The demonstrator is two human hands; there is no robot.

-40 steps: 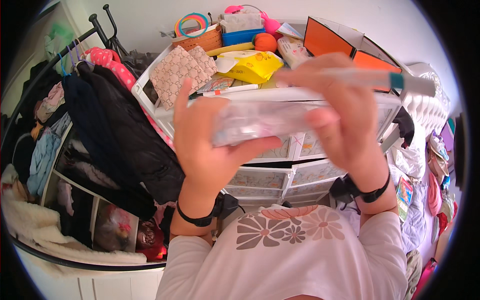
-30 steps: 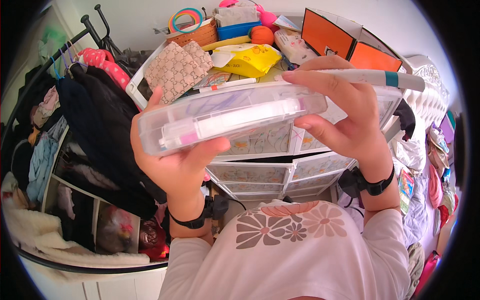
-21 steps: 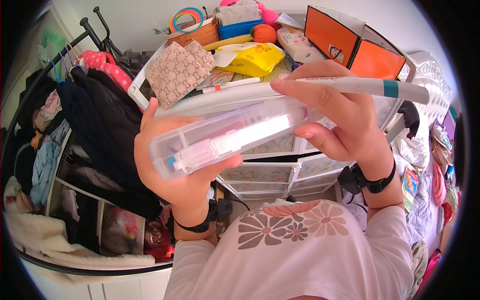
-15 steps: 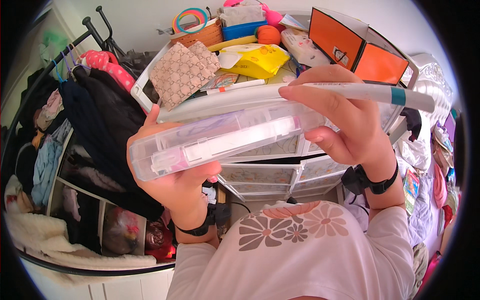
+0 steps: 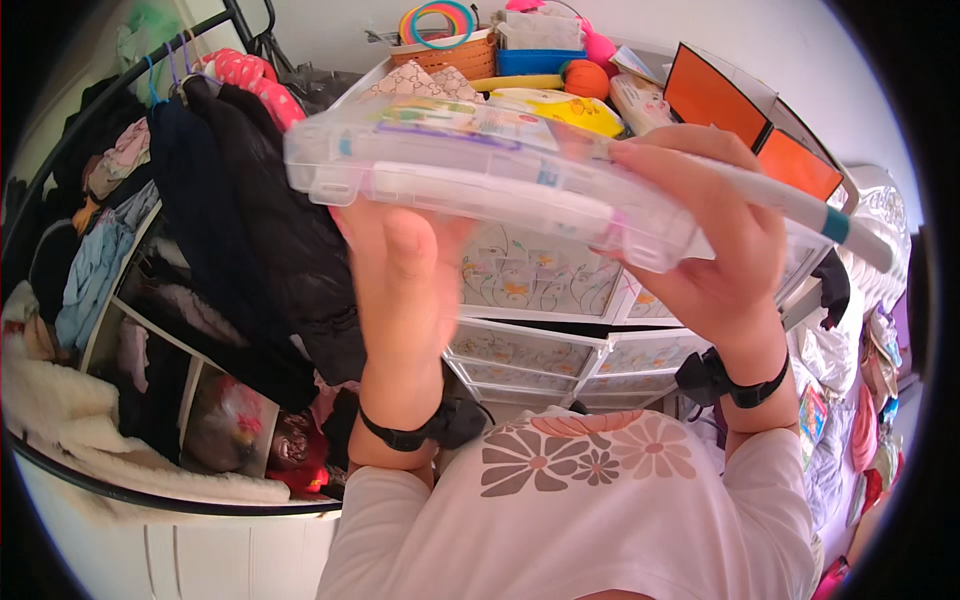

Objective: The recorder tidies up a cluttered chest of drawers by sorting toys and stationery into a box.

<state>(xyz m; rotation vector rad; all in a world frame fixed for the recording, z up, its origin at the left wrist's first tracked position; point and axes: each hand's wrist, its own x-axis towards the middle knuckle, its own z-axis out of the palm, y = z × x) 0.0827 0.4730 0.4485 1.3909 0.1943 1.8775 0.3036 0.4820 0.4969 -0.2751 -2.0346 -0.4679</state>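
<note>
The fingers of the right hand bend over the upper edge of a clear plastic case, and I see them closed on its right end, with the thumb mostly hidden behind it. A pale marker pen with a teal band is lodged in that same hand, slanting down toward the right of the frame. The left hand is blurred below the left part of the case, thumb pointing up; its other fingers are out of my sight, so I cannot tell whether they grip. The case itself lies across the upper middle of the frame, held in the air and tilted down to the right, with a white strip and purplish marks showing through. Black wrist straps circle both wrists, above a white T-shirt printed with flowers at the bottom centre. Behind the case I make out a white drawer unit with floral panels; on its top are a yellow packet partly hidden by the case, a brown basket and an orange box. Dark clothes hang at the left; a white padded headboard stands at the right.
</note>
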